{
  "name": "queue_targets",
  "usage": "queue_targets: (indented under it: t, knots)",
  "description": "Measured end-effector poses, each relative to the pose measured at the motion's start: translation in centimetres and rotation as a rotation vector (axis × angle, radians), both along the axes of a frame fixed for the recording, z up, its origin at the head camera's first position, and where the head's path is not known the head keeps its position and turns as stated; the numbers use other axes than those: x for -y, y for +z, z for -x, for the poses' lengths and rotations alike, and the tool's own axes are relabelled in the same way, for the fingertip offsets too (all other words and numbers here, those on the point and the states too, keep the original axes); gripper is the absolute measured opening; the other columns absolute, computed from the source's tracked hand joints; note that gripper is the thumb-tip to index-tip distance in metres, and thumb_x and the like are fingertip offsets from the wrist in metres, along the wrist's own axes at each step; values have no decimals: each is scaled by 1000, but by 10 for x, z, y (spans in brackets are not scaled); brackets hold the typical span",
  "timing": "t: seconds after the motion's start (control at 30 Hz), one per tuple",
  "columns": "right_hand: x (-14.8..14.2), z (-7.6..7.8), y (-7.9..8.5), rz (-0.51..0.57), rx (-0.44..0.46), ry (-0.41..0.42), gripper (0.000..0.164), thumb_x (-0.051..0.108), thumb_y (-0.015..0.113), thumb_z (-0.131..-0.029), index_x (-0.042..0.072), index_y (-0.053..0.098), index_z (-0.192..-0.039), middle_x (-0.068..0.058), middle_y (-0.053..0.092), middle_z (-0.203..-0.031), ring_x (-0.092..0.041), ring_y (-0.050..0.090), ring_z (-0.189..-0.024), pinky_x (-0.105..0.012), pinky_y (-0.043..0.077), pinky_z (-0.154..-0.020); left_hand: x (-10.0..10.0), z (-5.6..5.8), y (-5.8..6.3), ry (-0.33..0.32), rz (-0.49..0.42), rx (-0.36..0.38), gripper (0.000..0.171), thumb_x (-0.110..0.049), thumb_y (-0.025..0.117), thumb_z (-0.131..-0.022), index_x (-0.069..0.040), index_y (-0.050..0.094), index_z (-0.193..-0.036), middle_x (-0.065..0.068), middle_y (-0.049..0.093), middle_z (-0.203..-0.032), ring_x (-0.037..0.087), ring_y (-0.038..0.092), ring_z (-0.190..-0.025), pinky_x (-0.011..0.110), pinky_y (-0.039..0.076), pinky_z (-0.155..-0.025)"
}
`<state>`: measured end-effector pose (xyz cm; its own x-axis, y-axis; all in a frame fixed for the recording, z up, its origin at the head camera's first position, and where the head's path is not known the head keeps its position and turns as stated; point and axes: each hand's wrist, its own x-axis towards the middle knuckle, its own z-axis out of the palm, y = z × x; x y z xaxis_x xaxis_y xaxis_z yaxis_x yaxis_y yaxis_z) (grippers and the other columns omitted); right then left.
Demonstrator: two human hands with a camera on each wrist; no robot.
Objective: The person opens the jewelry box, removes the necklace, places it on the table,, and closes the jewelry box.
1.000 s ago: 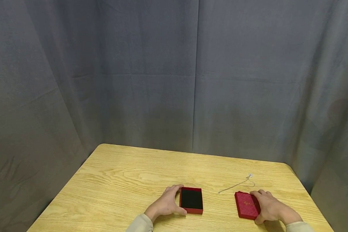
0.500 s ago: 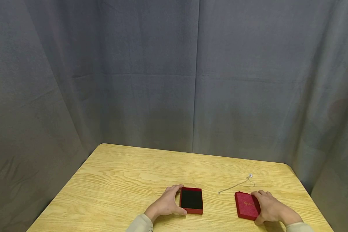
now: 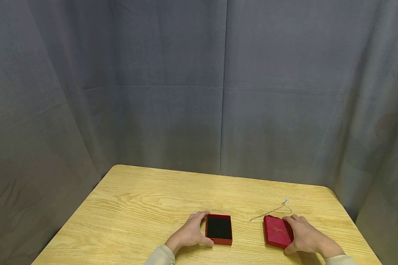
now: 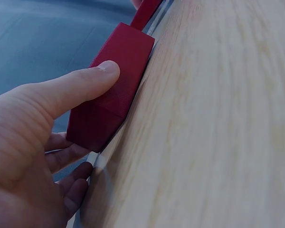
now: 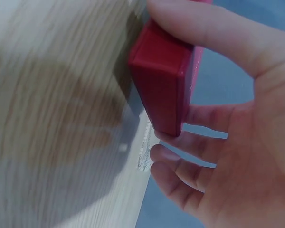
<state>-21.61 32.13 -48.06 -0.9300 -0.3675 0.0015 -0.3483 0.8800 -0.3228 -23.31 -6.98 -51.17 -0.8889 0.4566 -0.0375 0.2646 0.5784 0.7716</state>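
On the table sits the bottom of a red jewellery box [image 3: 223,241], its inside filled by a black pad [image 3: 219,226]. My left hand [image 3: 190,231] grips it by the left side; in the left wrist view the thumb lies on the wall of the box bottom [image 4: 115,88]. The red box lid [image 3: 276,232], with faint gold lettering on top, is in my right hand [image 3: 303,235], held between thumb and fingers. In the right wrist view the lid [image 5: 156,88] is raised slightly off the tabletop. A thin silver necklace [image 3: 286,201] with a clear pendant lies beyond the lid.
The wooden table [image 3: 136,206] has rounded far corners. Grey curtains [image 3: 172,92] hang behind it and along both sides. The necklace lies close to the lid's far edge.
My right hand has lifted the lid a little and moved it slightly left and away from me. The left hand, the box bottom and the necklace have stayed in place.
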Motion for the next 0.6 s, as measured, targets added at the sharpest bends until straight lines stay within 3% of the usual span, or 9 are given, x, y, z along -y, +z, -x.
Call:
queue_targets:
  t: [0.37, 0.6]
  knots:
    - [16, 0, 6, 10, 44, -9, 95, 42, 89, -49, -2, 52, -125, -8, 54, -110, -28, 49, -100, -46, 45, -79, 1, 0, 0, -9, -25, 15, 98, -38, 85, -68, -10, 33, -146, 7, 39, -142, 25, 34, -123, 51, 35, -98]
    - [24, -1, 8, 13, -6, 25, 98, 43, 89, -48, -5, 52, -125, -9, 54, -109, -30, 49, -100, -46, 45, -80, 2, 0, -1, -8, -23, 22, 99, -39, 85, -68, -10, 32, -147, 8, 34, -146, 28, 31, -127, 53, 34, -99]
